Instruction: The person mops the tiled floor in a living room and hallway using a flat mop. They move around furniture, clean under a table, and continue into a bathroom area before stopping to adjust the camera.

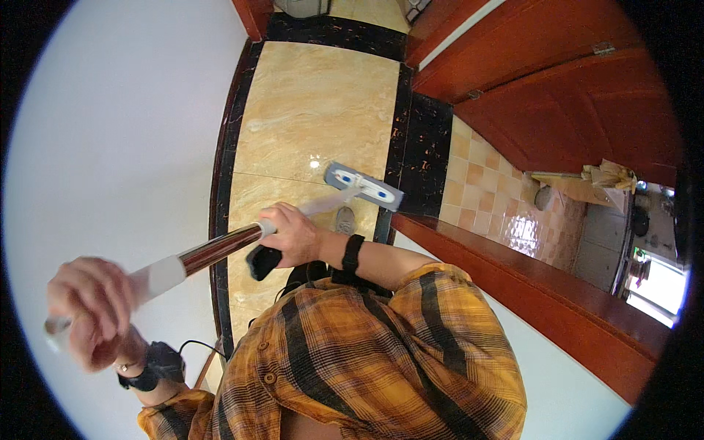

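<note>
Both my hands grip the long handle of a flat mop. My left hand (91, 311), slightly blurred, is wrapped around the white upper end near the wall. Lower down, my right hand (291, 234) closes around the handle (220, 250), just below its shiny metal section. The lower pole is pale and blurred. It slants down to the grey rectangular mop head (364, 186), which has a white plate with blue parts. The mop head lies flat on the marble-look floor tiles (322, 110), its right end at the dark border. A grey shoe (345, 220) stands just behind it.
A white wall (126, 137) runs along the left. On the right, a reddish-brown door (572, 104) stands open to a room with checkered tiles (478, 181) and a cabinet (602, 245). A wooden door frame (522, 286) is close on my right. A grey container (302, 6) stands beyond the dark threshold.
</note>
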`<action>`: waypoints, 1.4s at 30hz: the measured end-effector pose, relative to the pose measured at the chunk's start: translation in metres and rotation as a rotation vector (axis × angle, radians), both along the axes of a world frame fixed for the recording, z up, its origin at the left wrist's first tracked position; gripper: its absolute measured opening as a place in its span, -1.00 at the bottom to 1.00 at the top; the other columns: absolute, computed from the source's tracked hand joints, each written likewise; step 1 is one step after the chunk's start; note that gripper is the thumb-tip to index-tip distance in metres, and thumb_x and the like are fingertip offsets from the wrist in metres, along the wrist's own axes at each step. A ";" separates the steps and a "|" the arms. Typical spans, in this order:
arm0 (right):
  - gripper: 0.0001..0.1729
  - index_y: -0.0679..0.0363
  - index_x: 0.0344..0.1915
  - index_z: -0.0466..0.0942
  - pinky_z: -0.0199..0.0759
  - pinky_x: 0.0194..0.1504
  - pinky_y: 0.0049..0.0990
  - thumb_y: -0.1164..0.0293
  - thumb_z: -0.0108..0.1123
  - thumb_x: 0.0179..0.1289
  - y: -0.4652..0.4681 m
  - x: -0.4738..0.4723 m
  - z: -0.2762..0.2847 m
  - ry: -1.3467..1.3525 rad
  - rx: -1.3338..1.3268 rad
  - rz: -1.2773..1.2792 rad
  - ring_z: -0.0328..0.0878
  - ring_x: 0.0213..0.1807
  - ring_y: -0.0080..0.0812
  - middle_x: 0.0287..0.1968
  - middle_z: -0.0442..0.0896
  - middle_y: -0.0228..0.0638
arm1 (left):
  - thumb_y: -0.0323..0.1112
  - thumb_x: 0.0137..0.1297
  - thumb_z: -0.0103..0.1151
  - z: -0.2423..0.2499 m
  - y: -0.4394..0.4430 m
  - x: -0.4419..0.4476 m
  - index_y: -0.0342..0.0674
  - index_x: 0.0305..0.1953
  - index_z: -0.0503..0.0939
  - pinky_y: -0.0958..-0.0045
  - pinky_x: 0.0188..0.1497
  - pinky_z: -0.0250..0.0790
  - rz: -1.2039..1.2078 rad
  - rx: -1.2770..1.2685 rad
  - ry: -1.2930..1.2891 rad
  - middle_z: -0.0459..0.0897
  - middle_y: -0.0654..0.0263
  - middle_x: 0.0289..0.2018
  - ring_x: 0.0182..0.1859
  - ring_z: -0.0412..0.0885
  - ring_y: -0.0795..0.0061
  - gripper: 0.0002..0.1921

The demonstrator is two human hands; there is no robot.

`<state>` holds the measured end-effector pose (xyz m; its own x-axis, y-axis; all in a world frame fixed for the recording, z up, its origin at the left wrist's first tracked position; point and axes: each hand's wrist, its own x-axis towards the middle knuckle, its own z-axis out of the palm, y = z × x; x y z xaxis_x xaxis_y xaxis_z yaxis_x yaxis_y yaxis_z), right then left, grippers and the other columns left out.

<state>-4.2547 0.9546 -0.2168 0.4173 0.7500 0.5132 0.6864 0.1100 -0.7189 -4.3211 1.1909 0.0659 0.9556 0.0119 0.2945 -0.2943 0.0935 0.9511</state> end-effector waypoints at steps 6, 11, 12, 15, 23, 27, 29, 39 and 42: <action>-0.53 0.15 -0.33 0.64 0.26 0.15 -0.08 0.15 0.48 -0.30 0.035 0.010 0.041 -0.001 0.075 0.063 0.33 0.09 0.02 0.02 0.33 -0.11 | -0.25 0.28 0.28 0.060 0.015 0.017 -0.12 -0.52 0.59 0.41 -0.33 0.63 -0.778 0.212 -0.054 0.68 0.36 -0.56 -0.47 0.71 0.46 -0.77; -0.61 0.12 -0.32 0.60 0.31 0.10 -0.12 0.22 0.46 -0.19 0.013 0.030 0.050 -0.012 -0.034 0.206 0.38 0.05 -0.01 0.03 0.33 -0.14 | -0.43 0.20 0.29 0.057 -0.016 0.005 -0.16 -0.69 0.41 0.43 -0.44 0.58 -0.755 0.131 -0.158 0.58 0.30 -0.64 -0.59 0.61 0.47 -0.66; -0.62 0.12 -0.31 0.59 0.32 0.09 -0.12 0.24 0.46 -0.19 0.011 0.031 0.048 -0.024 -0.026 0.206 0.38 0.03 -0.01 0.03 0.33 -0.14 | -0.46 0.20 0.26 0.056 -0.023 0.004 -0.17 -0.70 0.40 0.43 -0.45 0.58 -0.729 0.139 -0.156 0.57 0.29 -0.64 -0.59 0.60 0.46 -0.65; -0.62 0.12 -0.32 0.55 0.33 0.08 -0.12 0.32 0.47 -0.21 0.013 0.029 0.040 -0.010 -0.001 0.241 0.39 0.01 0.00 0.01 0.33 -0.15 | -0.50 0.23 0.14 0.058 -0.043 0.002 -0.20 -0.74 0.35 0.43 -0.52 0.51 -0.648 0.178 -0.145 0.50 0.27 -0.70 -0.66 0.54 0.44 -0.62; -0.62 0.13 -0.35 0.51 0.37 0.02 -0.11 0.39 0.44 -0.27 0.003 0.046 0.024 -0.043 -0.010 0.339 0.40 -0.04 -0.02 -0.07 0.36 -0.17 | -0.59 0.11 0.02 0.041 -0.091 -0.014 -0.17 -0.82 0.20 0.41 -0.72 0.23 -0.300 0.092 -0.254 0.29 0.31 -0.83 -0.81 0.30 0.44 -0.60; -0.67 0.09 -0.42 0.53 0.37 0.03 -0.16 0.40 0.45 -0.29 0.015 0.087 0.006 -0.247 0.005 0.267 0.39 -0.05 -0.03 -0.09 0.37 -0.17 | -0.58 0.00 0.00 0.011 -0.102 -0.008 -0.13 -0.82 0.15 0.36 -0.71 0.20 -0.146 0.151 -0.240 0.23 0.34 -0.85 -0.82 0.25 0.38 -0.63; -0.65 0.07 -0.42 0.54 0.37 0.04 -0.16 0.40 0.48 -0.31 0.022 0.107 -0.004 -0.261 -0.021 0.228 0.37 -0.02 -0.04 -0.10 0.35 -0.18 | -0.54 0.06 0.02 -0.007 -0.110 -0.002 -0.18 -0.76 0.23 0.32 -0.53 0.45 0.055 0.239 -0.259 0.39 0.29 -0.77 -0.74 0.40 0.36 -0.69; -0.53 0.09 -0.31 0.49 0.24 0.01 -0.13 0.29 0.53 -0.27 0.108 0.082 -0.037 -0.255 -0.103 0.282 0.24 -0.03 -0.01 -0.07 0.24 -0.11 | -0.62 -0.11 0.06 -0.070 -0.076 -0.063 -0.29 -0.69 0.35 0.31 -0.46 0.36 0.516 0.374 -0.070 0.42 0.20 -0.66 -0.60 0.43 0.18 -0.85; -0.52 0.06 -0.28 0.51 0.21 0.02 -0.11 0.31 0.51 -0.30 0.132 0.027 -0.039 -0.297 -0.132 0.382 0.23 -0.02 0.00 -0.06 0.25 -0.11 | -0.60 -0.07 -0.02 -0.063 -0.061 -0.118 -0.28 -0.72 0.31 0.32 -0.43 0.35 0.652 0.337 -0.030 0.38 0.25 -0.75 -0.68 0.37 0.31 -0.83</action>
<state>-4.2279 1.0871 -0.2555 -0.0494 0.8871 0.4589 0.7919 0.3148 -0.5233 -4.4392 1.1297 0.0032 0.7768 0.4792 0.4086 -0.2166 -0.4058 0.8879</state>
